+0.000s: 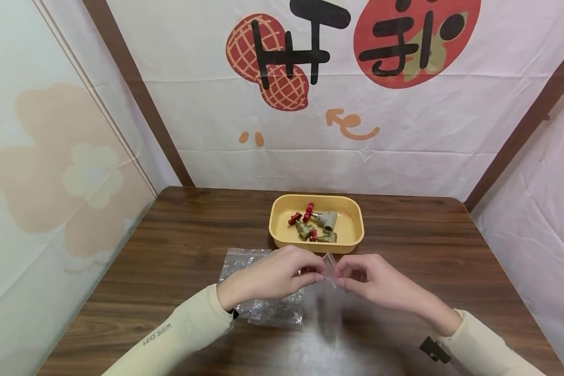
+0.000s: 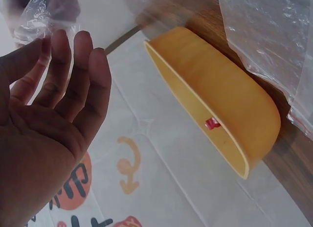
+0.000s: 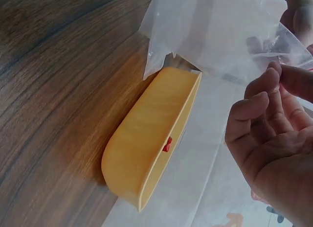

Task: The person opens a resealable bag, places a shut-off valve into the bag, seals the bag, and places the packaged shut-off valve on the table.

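Observation:
A clear plastic zip bag (image 1: 328,308) hangs upright over the table, its mouth between my two hands. Thumb and fingertip of my left hand (image 1: 279,272) pinch one side of the mouth. On the other side my right hand (image 1: 380,281) pinches the film the same way, as the right wrist view shows with the bag (image 3: 205,31) stretching away from the fingertips. Just beyond the hands stands a yellow plastic tray (image 1: 316,248). In it lie a grey valve (image 1: 328,219) and brass valves (image 1: 304,230) with red handles.
More clear plastic bags (image 1: 277,313) lie flat on the dark wooden table (image 1: 192,224), partly under my left hand. A printed white cloth (image 1: 310,167) hangs behind the table's far edge, and further cloths hang at both sides.

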`<state>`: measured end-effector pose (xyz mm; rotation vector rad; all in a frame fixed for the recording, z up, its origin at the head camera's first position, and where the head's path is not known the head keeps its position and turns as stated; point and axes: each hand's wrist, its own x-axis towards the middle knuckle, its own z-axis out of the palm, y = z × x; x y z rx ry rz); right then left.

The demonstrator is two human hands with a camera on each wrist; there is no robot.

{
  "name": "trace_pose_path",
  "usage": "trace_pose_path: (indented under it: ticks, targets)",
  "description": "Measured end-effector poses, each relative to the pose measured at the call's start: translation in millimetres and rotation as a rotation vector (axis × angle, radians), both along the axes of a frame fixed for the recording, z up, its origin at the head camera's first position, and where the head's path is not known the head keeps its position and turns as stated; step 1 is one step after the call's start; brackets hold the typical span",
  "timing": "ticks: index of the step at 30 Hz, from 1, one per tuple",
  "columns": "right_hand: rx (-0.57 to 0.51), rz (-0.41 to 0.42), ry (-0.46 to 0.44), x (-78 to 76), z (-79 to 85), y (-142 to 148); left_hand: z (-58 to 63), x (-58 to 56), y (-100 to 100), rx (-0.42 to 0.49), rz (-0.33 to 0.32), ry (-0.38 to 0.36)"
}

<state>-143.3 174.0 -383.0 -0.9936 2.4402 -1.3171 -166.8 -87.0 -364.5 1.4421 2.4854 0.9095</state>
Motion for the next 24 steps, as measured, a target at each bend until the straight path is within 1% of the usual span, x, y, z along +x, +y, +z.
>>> trace_pose_path:
  ticks: [6, 8, 12, 15, 17, 20, 22, 24]
  targets:
    - [0.01, 0.001, -0.081, 0.2, 0.9, 10, -0.6, -0.7, -5, -0.005, 0.017, 0.012]
    - [0.007, 0.003, -0.083, 0.3, 0.5, 13, 0.3, -0.4, -6, -0.005, 0.023, 0.02]
    - [0.021, -0.016, -0.03, 0.2, -0.4, 18, 1.2, 1.2, -8, -0.014, 0.058, 0.04]
    - [0.021, -0.03, 0.018, 0.2, -0.8, 17, -1.3, 3.0, -6, -0.015, 0.118, 0.05]
    - [0.012, -0.032, 0.046, 0.8, -0.7, 15, -4.2, 4.9, -2, 0.006, 0.155, 0.043]
    - [-0.003, -0.038, 0.08, 2.0, -0.7, 10, -9.9, 8.0, 5, 0.058, 0.209, -0.002]
    - [-0.018, -0.051, 0.099, 2.7, -0.4, 7, -13.5, 10.1, 10, 0.108, 0.242, -0.055]
    - [-0.039, -0.069, 0.11, 3.2, -0.2, 5, -16.8, 11.4, 13, 0.162, 0.266, -0.127]
